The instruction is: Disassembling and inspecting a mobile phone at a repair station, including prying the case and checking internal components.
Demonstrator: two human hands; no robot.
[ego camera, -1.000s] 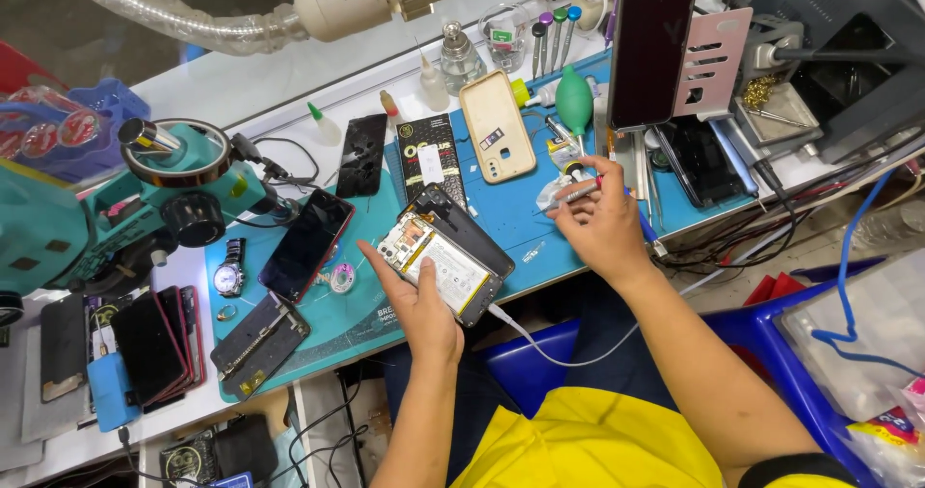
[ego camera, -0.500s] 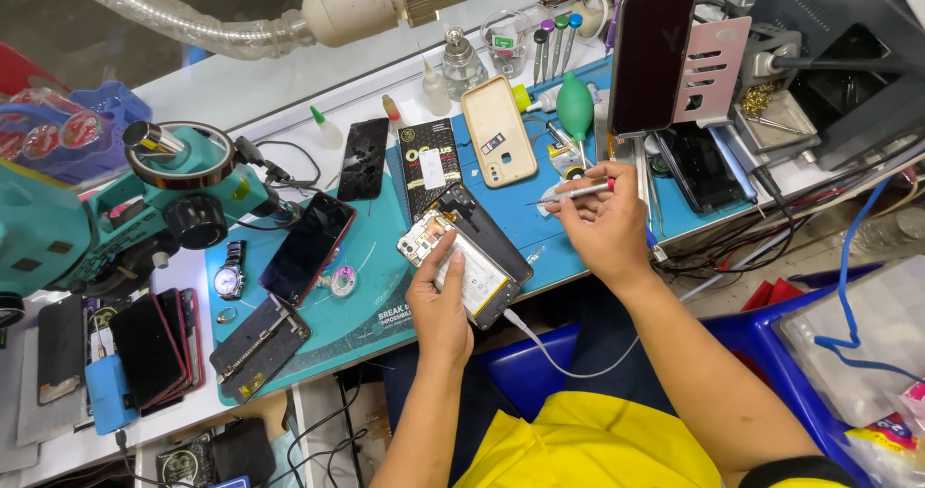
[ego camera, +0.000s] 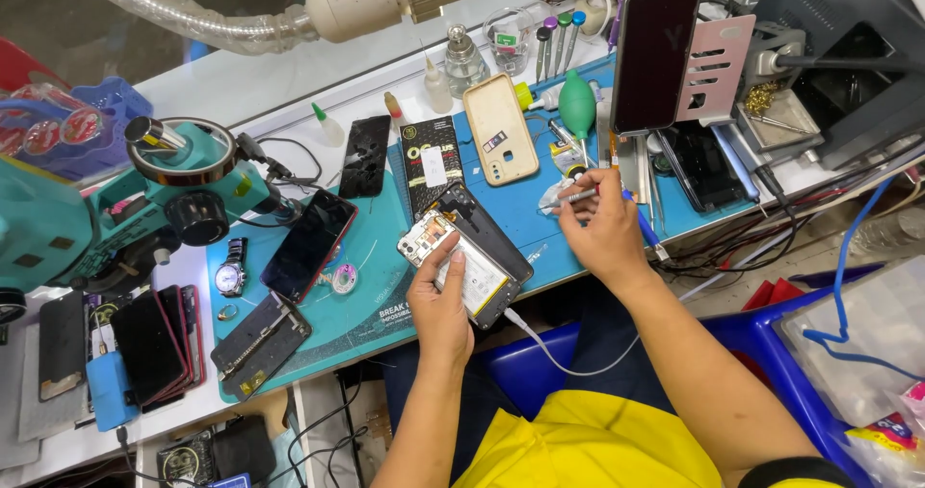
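Already opened, phone (ego camera: 461,257) at front edge of blue mat (ego camera: 376,286), left hand (ego camera: 441,300) grasping it, back cover (ego camera: 500,142) off and lying apart, right hand (ego camera: 602,228) pinching tool (ego camera: 570,198), insides exposed, reassembly not done.

a white workbench (ego camera: 241,74) runs slantwise across the view, with a blue work mat (ego camera: 366,295) laid over its middle. a pale ribbed hose (ego camera: 193,11) ends in a cream nozzle above the far edge, and beyond it lies dull grey floor (ego camera: 58,26). a teal microscope (ego camera: 106,218) stands at one end of the bench, a dark grey machine (ego camera: 848,54) at the other. blue plastic crates (ego camera: 771,353) sit below the near edge, one holding a clear compartment box (ego camera: 867,343). cables (ego camera: 771,228) trail off the bench. light is bright and even.
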